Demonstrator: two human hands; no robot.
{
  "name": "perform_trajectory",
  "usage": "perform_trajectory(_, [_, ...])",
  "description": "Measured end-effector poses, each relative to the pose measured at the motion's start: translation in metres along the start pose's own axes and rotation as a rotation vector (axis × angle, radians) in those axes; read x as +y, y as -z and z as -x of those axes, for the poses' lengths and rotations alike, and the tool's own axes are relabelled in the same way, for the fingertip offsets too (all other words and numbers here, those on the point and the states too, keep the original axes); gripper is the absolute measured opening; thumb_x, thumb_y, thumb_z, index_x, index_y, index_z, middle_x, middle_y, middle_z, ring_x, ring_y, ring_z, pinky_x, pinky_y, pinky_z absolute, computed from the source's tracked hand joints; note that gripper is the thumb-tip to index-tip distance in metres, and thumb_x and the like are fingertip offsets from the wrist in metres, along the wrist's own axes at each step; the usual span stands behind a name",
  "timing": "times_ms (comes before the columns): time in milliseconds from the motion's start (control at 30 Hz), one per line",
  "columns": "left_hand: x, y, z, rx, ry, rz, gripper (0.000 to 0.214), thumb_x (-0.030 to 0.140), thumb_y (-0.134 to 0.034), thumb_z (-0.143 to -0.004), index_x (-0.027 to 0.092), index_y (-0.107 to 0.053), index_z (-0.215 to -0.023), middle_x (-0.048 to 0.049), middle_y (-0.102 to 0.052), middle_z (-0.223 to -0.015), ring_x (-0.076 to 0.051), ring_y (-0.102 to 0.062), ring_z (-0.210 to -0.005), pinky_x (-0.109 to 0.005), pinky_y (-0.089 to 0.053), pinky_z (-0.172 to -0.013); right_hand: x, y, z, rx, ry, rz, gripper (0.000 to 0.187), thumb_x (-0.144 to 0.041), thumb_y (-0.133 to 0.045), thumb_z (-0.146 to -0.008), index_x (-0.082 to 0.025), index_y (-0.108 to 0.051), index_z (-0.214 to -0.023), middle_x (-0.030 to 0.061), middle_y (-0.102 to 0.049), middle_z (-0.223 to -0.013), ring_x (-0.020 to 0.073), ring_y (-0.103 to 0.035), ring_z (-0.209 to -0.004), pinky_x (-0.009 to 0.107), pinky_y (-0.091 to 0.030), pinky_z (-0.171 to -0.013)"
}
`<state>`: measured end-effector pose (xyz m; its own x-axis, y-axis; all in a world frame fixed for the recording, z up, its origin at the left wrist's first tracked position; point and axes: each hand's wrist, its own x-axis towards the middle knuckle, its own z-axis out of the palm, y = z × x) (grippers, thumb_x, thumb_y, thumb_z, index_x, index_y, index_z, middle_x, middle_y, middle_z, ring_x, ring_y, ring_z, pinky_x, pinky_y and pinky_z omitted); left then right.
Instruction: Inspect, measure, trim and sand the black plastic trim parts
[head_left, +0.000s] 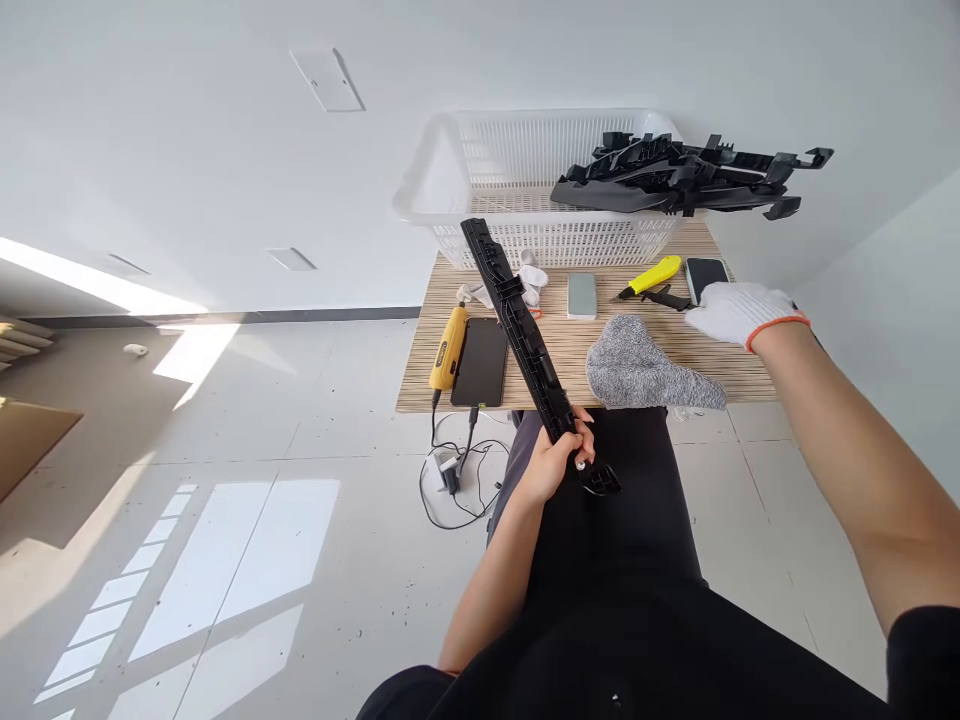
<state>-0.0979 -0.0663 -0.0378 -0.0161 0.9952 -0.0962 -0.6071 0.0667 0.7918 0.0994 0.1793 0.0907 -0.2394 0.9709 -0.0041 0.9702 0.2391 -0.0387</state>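
Observation:
My left hand (pixel 559 458), bare, is wrapped round the lower end of a long black plastic trim piece (pixel 525 335). The piece slants up and left over the table, its ribbed, clipped side facing me. A white knit glove with an orange cuff covers my right hand (pixel 739 312), low over the table's right side. Its fingertips are at the end of a black tool (pixel 666 297), beside a dark-topped pad or box (pixel 705 275); the fingers' grip is hidden. A yellow utility knife (pixel 655 276) lies just left of them.
A white plastic basket (pixel 427 200) at the back holds several black plastic parts (pixel 667 175), jutting out rightward. On the striped table (pixel 420 380) lie a grey cloth (pixel 645 365), a grey-green block (pixel 581 296), a white glove (pixel 531 278), a phone (pixel 480 362) and a yellow corded tool (pixel 448 350). Cables (pixel 457 490) hang left.

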Motion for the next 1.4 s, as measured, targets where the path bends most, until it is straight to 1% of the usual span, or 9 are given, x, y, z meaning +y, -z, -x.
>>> perform_trajectory(167, [0.003, -0.002, -0.001, -0.002, 0.011, -0.002, 0.024, 0.015, -0.054, -0.073, 0.017, -0.055, -0.098, 0.0058, -0.057, -0.064, -0.007, -0.041, -0.047, -0.028, -0.043, -0.058, 0.004, 0.042, 0.036, -0.182, -0.122, 0.321, 0.034, -0.037, -0.048, -0.090, -0.017, -0.069, -0.108, 0.0214, -0.070, -0.106, 0.0337, -0.064, -0.098, 0.044, -0.033, -0.070])
perform_trajectory(467, [0.005, -0.004, 0.001, -0.004, 0.014, -0.038, 0.022, 0.019, -0.055, -0.075, 0.018, -0.056, -0.097, 0.0062, -0.058, -0.064, -0.006, -0.041, -0.046, -0.028, -0.043, -0.058, -0.004, 0.046, 0.052, -0.030, 0.035, 0.162, 0.039, -0.042, -0.038, -0.099, -0.027, -0.067, -0.120, 0.0130, -0.069, -0.098, 0.0253, -0.058, -0.079, 0.044, -0.034, -0.068])
perform_trajectory(567, [0.005, -0.004, 0.001, -0.010, 0.018, -0.015, 0.023, 0.017, -0.054, -0.074, 0.018, -0.055, -0.097, 0.0061, -0.058, -0.063, -0.006, -0.041, -0.046, -0.028, -0.044, -0.057, -0.018, 0.042, 0.069, -0.034, 0.136, -0.148, 0.031, -0.044, -0.043, -0.098, -0.024, -0.065, -0.095, 0.0079, -0.064, -0.084, 0.0196, -0.052, -0.068, 0.037, -0.036, -0.064])
perform_trajectory(667, [0.006, -0.004, 0.001, -0.023, 0.037, 0.028, 0.024, 0.015, -0.054, -0.072, 0.017, -0.055, -0.096, 0.0061, -0.058, -0.061, -0.006, -0.039, -0.044, -0.027, -0.045, -0.053, -0.041, 0.027, 0.099, -0.198, 0.219, -0.860, 0.029, -0.046, -0.047, -0.098, -0.024, -0.057, -0.083, -0.0015, -0.044, -0.060, 0.0129, -0.040, -0.053, 0.028, -0.032, -0.050])
perform_trajectory(733, [0.007, -0.004, 0.001, -0.037, 0.059, 0.049, 0.024, 0.015, -0.053, -0.071, 0.017, -0.055, -0.095, 0.0059, -0.058, -0.061, -0.005, -0.037, -0.042, -0.026, -0.044, -0.051, -0.061, 0.011, 0.118, -0.282, 0.127, -1.257, 0.020, -0.044, -0.049, -0.099, -0.027, -0.058, -0.104, -0.0074, -0.033, -0.054, 0.0106, -0.030, -0.044, 0.023, -0.026, -0.042])
perform_trajectory(833, [0.007, -0.003, 0.002, -0.046, 0.073, 0.053, 0.025, 0.015, -0.052, -0.070, 0.016, -0.056, -0.095, 0.0054, -0.059, -0.062, -0.005, -0.035, -0.041, -0.026, -0.044, -0.049, -0.090, -0.014, 0.135, -0.276, 0.094, -1.496, 0.050, -0.040, -0.053, -0.097, -0.033, -0.041, -0.146, -0.0058, -0.053, -0.065, 0.0101, -0.037, -0.043, 0.021, -0.027, -0.037])
perform_trajectory(967, [0.005, 0.000, 0.003, -0.020, 0.080, 0.028, 0.025, 0.017, -0.053, -0.070, 0.017, -0.055, -0.095, 0.0057, -0.058, -0.060, -0.005, -0.034, -0.041, -0.026, -0.045, -0.049, -0.116, -0.037, 0.134, -0.208, 0.034, -1.675, 0.070, -0.046, -0.061, -0.091, -0.039, -0.025, -0.151, -0.0034, -0.065, -0.087, 0.0097, -0.047, -0.042, 0.023, -0.035, -0.034])
perform_trajectory(1200, [0.004, 0.000, 0.004, -0.014, 0.085, -0.011, 0.024, 0.018, -0.054, -0.070, 0.017, -0.055, -0.094, 0.0056, -0.058, -0.061, -0.006, -0.036, -0.041, -0.027, -0.047, -0.051, -0.135, -0.034, 0.133, -0.240, 0.060, -1.762, 0.034, -0.038, -0.059, -0.090, -0.032, -0.043, -0.119, -0.0085, -0.056, -0.070, 0.0081, -0.039, -0.034, 0.022, -0.031, -0.030])
perform_trajectory(1400, [0.005, -0.002, 0.005, -0.011, 0.080, -0.063, 0.006, 0.017, -0.053, -0.071, 0.017, -0.058, -0.075, 0.0034, -0.055, -0.055, -0.008, -0.039, -0.043, -0.030, -0.047, -0.053, -0.144, -0.034, 0.153, -0.214, -0.049, -1.732, 0.036, -0.037, -0.060, -0.090, -0.032, -0.046, -0.123, -0.0073, -0.051, -0.064, 0.0098, -0.039, -0.040, 0.024, -0.035, -0.035])
